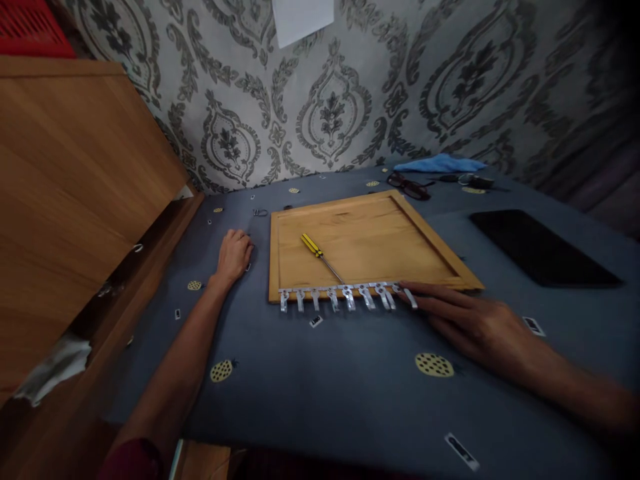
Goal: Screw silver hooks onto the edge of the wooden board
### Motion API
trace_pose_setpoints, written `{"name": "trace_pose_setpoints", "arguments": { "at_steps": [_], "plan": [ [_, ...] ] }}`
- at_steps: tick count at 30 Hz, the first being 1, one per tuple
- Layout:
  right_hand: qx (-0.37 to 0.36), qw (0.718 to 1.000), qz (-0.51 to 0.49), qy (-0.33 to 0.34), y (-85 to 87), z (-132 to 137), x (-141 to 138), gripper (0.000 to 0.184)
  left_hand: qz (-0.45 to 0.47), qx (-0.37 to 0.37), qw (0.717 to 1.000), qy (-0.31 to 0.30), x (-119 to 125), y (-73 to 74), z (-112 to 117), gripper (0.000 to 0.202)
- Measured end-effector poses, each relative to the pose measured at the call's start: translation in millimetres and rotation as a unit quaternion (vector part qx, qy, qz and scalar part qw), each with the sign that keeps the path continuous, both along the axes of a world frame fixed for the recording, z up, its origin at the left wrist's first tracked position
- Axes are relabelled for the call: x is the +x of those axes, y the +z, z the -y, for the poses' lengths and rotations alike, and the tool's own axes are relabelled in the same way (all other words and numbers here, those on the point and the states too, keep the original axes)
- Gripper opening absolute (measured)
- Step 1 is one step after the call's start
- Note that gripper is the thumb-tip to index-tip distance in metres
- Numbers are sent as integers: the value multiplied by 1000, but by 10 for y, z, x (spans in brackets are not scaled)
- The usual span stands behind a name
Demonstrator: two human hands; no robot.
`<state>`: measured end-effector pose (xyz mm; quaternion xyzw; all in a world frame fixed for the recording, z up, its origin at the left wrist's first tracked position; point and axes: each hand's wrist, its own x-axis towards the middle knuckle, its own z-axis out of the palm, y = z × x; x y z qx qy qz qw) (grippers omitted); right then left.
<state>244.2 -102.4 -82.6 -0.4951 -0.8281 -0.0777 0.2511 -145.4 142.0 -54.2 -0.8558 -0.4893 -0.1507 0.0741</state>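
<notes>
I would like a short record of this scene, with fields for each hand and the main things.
left hand: rests on the blue cover, left of the wooden board
right hand: fingertips at the right end of the row of metal clips
on board: yellow screwdriver
behind: glasses
right: black tablet

Blue sheet [325,393] under wooden panel [380,243], dark tablet [543,247]
</notes>
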Motion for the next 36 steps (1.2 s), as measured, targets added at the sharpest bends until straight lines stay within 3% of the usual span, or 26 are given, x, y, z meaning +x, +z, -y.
{"name": "trace_pose_setpoints", "arguments": {
  "at_steps": [4, 11, 15, 18, 29, 32, 36],
  "plan": [
    [-25, 1000, 3, 11, 58, -11, -19, 36, -10, -6, 1000, 1, -15, -22, 43, 14],
    [-6, 1000, 9, 10, 129, -13, -60, 33, 8, -9, 1000, 2, -10, -55, 66, 32],
    [-10, 1000, 13, 3, 135, 4, -75, 34, 36, -12, 999, -14, 16, -82, 42, 17],
    [-19, 1000, 11, 5, 140, 16, -83, 33, 55, -11, 998, -25, 15, -94, 39, 21],
    [-54, 999, 0, -4, 147, 49, -69, 36, 80, -30, 996, 5, -46, 21, 100, 17],
    [-53, 999, 6, -8, 139, 58, -69, 36, 86, -39, 995, 23, -41, 110, 163, 22],
    [-41, 999, 8, -11, 136, 66, -69, 33, 95, -115, 987, 59, 88, 439, 328, 22]
  ]
}}
